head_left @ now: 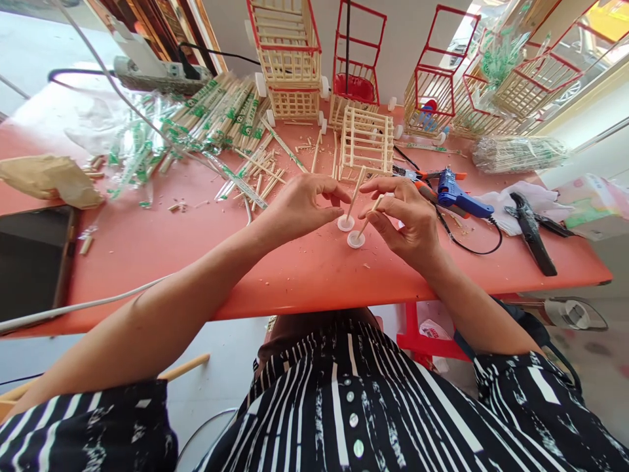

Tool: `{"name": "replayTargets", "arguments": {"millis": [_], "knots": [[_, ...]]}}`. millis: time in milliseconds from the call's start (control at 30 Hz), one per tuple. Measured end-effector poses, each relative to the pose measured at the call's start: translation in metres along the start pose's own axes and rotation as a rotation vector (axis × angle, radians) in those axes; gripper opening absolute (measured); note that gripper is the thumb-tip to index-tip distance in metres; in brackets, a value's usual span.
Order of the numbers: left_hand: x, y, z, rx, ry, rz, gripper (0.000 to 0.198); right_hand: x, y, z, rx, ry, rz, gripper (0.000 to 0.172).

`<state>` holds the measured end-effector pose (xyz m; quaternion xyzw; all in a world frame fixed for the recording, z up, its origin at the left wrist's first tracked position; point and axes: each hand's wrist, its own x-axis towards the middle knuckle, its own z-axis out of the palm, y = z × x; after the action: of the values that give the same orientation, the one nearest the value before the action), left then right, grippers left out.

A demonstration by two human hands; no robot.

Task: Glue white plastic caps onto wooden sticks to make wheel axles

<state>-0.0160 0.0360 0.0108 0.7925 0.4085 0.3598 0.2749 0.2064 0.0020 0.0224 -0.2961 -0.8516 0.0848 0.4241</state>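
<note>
Between my hands a thin wooden stick (356, 193) stands nearly upright, its foot on a small white plastic wheel (346, 223). My left hand (310, 204) curves beside it with thumb and fingers apart; its fingertips are close to the stick, and I cannot tell whether they touch it. My right hand (409, 216) pinches a second wooden stick (369, 217), which leans with its lower end at another white wheel (356, 240). Just behind my hands is a small frame of glued sticks (366, 139).
Paper-wrapped chopsticks (223, 111) are heaped at the back left. Stick-built carts (289, 59) with red edges stand along the back. To the right lie a blue glue gun (462, 195), orange-handled pliers (427, 183) and a black-handled tool (533, 233). A dark tablet (34, 259) sits far left.
</note>
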Motion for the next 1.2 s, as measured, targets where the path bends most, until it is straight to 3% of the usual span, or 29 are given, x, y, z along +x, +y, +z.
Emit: {"name": "replayTargets", "arguments": {"millis": [133,300,500,867,1200], "knots": [[0.0,0.001,-0.007,0.062,-0.017,-0.01,0.023,0.0,-0.001,0.0,0.016,-0.014,0.036,0.018],[-0.003,0.002,-0.017,0.142,-0.144,-0.026,0.026,0.0,-0.001,0.0,0.038,-0.028,0.039,0.018],[-0.003,-0.006,-0.01,0.15,-0.204,-0.006,0.015,0.0,-0.001,0.001,0.022,-0.032,0.046,0.02],[-0.004,-0.004,-0.003,0.212,-0.143,0.034,0.003,-0.003,0.0,0.002,-0.034,-0.033,0.034,0.019],[-0.001,0.0,-0.004,0.037,-0.05,0.012,0.019,-0.002,0.0,0.001,-0.005,-0.012,0.019,0.018]]}}
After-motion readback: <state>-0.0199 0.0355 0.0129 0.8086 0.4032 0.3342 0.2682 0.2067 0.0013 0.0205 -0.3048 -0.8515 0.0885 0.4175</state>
